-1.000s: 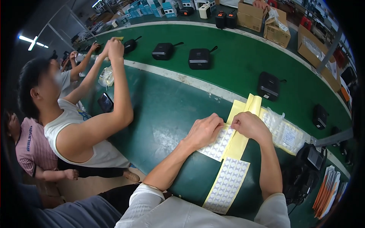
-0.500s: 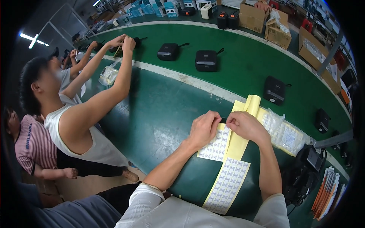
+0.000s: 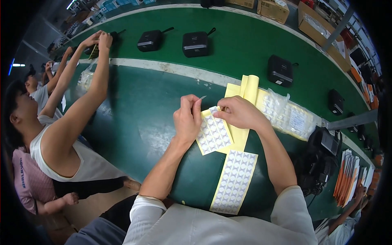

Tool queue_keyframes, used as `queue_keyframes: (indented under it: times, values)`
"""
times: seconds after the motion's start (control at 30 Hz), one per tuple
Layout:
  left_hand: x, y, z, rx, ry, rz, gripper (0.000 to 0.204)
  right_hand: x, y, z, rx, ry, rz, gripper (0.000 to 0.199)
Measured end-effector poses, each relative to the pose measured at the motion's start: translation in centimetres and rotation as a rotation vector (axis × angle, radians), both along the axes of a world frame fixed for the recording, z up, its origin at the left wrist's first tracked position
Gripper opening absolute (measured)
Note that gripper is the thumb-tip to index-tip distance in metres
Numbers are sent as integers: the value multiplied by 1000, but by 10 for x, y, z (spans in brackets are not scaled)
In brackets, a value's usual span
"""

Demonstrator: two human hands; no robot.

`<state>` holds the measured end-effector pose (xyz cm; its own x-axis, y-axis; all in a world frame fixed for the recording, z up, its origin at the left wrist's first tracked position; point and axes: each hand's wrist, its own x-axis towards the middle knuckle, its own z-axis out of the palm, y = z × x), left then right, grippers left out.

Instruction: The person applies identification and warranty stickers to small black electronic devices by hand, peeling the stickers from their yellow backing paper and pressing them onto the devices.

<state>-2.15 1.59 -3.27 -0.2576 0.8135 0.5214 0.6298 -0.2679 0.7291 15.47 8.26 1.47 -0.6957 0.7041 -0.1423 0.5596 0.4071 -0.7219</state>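
Note:
Thumb and forefinger of my left hand [image 3: 187, 120] pinch a small thin pale piece [image 3: 203, 97], which looks like a peeled sticker. My right hand [image 3: 243, 113] is closed on the upper corner of a sheet of round white stickers [image 3: 214, 134] on yellow backing, tilted over the table. A second sticker sheet [image 3: 234, 183] lies flat nearer to me. Yellow backing paper [image 3: 241, 141] lies under my right hand, with its far end curled into a roll [image 3: 250, 87].
Black box-shaped devices with wrist straps, one of them [image 3: 195, 43], sit on the green conveyor [image 3: 237, 41] beyond the pale edge strip. A plastic-wrapped pack [image 3: 292, 116] lies at right, near a black handheld device [image 3: 322, 159] and orange-and-white packets [image 3: 347, 177]. Co-workers sit at left.
My left hand has drawn away leftward from my right, the small pale piece now in its fingertips. The held sticker sheet has tilted. The whole view has shifted.

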Motion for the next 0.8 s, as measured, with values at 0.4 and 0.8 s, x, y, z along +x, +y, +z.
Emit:
queue_keyframes:
  times: [0.4, 0.8]
  values:
    - [-1, -2, 1, -191, 64, -205, 11, 29, 20, 11, 605, 95, -432, 27]
    - [-2, -1, -4, -179, -20, -125, 10, 36, 18, 16, 181, -185, -243, 30]
